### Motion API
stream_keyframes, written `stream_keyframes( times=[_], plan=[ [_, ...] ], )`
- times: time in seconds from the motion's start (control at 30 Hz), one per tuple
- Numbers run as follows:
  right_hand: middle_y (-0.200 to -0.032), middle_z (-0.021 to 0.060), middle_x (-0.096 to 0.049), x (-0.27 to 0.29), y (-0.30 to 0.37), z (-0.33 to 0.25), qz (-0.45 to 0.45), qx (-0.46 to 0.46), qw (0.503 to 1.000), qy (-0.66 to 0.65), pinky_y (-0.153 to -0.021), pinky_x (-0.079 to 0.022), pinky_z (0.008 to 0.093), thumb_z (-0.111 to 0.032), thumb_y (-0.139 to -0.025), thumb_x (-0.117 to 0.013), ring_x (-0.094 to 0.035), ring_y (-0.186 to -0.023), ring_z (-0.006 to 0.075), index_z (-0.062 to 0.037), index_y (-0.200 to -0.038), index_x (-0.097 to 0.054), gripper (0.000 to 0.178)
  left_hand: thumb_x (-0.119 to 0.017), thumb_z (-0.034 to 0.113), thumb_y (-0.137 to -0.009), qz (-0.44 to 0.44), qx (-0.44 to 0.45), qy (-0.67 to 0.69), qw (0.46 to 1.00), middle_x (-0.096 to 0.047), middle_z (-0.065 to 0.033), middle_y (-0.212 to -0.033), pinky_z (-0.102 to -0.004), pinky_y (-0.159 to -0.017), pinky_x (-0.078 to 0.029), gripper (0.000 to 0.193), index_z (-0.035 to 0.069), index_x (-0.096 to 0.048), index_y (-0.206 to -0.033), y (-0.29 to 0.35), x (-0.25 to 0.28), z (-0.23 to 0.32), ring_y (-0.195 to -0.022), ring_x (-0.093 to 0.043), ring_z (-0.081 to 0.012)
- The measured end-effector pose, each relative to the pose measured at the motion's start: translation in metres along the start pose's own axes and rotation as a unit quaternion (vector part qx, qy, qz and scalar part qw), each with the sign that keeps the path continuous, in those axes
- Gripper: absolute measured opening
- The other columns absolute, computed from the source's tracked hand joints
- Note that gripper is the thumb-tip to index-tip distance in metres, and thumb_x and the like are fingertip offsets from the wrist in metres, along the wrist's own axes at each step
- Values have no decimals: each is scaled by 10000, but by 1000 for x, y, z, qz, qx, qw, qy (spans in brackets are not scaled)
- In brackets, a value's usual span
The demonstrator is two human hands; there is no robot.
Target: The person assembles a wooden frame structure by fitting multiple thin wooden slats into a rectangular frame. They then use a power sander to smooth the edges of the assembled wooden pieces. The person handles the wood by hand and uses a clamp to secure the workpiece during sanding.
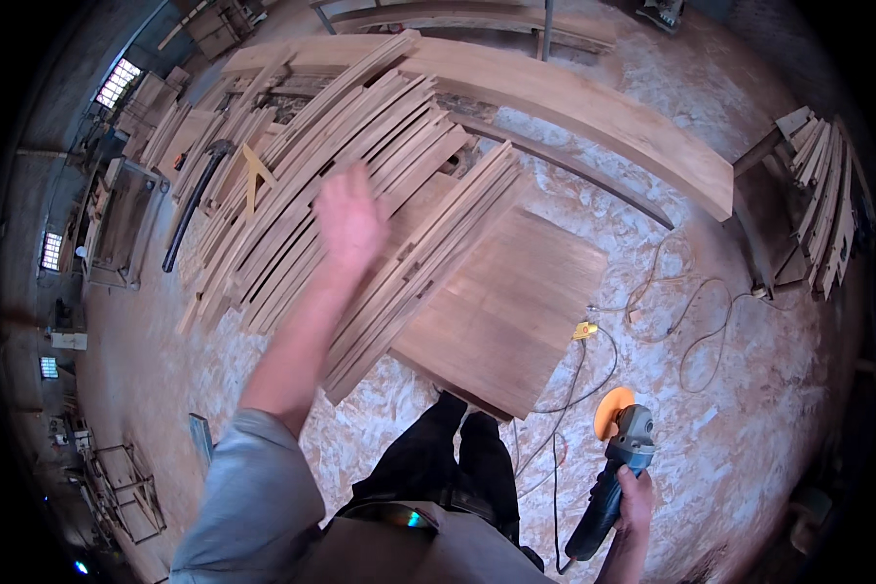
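Nearest the viewer, the right hand (pixel 636 494) hangs low at the person's side, fingers wrapped tight around the dark handle of an angle grinder (pixel 613 465); the tool points upward and away, its grey head carrying an orange disc (pixel 608 409). A thin cable (pixel 558 438) trails from the grinder across the floor (pixel 749 409), which is covered in pale sawdust and shavings (coarse and uneven throughout). The left arm, in a grey sleeve (pixel 253 496), is raised forward with the elbow bent; the left hand (pixel 348 216) is blurred, fingers extended and apart, holding nothing, positioned above the stacked timber. Just ahead of the dark trousers lies a flat rectangular wooden panel (pixel 506 311) with visible straight grain. Beside and beyond it, a fanned stack of long curved wooden slats (pixel 380 146) lies in overlapping rows. Farther off, a broad curved plank (pixel 594 112) arcs across the floor.
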State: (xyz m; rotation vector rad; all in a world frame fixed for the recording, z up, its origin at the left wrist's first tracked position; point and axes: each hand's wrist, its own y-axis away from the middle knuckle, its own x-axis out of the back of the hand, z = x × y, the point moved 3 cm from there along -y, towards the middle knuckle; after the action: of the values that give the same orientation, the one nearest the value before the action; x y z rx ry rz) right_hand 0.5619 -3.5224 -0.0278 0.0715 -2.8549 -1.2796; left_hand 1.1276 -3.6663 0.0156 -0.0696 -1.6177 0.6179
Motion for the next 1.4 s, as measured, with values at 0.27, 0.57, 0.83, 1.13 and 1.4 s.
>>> stream_keyframes(
  times=[0.27,0.57,0.83,1.13,1.4],
  plan=[
    [-793,105,-648,-3,2,7,-3,-12,1000,-1,-573,-583,364,-537,-763,-802,-668,-629,221,-2,-1102,-573,673,-637,350,-916,-128,17,-50,990,-602,-160,-1159,-473,-913,-480,410,28,-638,-1171,-28,-1,-55,-1111,-563,-335],
    [-794,108,-654,-4,10,9,-3,-8,1000,4,-584,-585,359,-528,-779,-791,-671,-632,220,-2,-1092,-578,648,-726,419,-834,-168,3,-91,982,-615,-192,-1144,-456,-905,-515,485,20,-661,-1102,-40,-6,-44,-1089,-605,-351],
    [-797,107,-652,-6,12,18,-7,-10,1000,-14,-583,-584,361,-514,-782,-792,-671,-634,221,-8,-1108,-572,641,-779,371,-790,-165,71,-82,980,-611,-175,-1139,-462,-963,-472,539,17,-620,-1164,-41,-1,-33,-1114,-585,-352],
    [-816,93,-644,-3,16,22,-3,-11,1000,-19,-596,-567,348,-435,-813,-773,-659,-655,206,-3,-1122,-579,566,-672,235,-890,-167,-20,52,984,-616,-229,-1094,-515,-889,-500,410,19,-542,-1214,-16,30,-21,-1037,-617,-419],
    [-836,69,-624,9,14,16,14,-10,998,-55,-615,-562,342,-449,-819,-786,-630,-668,177,-23,-1112,-566,562,-710,321,-871,-368,-268,118,882,-619,-176,-965,-493,-786,-518,368,38,-561,-1055,79,64,121,-943,-631,-396]
  ],
)
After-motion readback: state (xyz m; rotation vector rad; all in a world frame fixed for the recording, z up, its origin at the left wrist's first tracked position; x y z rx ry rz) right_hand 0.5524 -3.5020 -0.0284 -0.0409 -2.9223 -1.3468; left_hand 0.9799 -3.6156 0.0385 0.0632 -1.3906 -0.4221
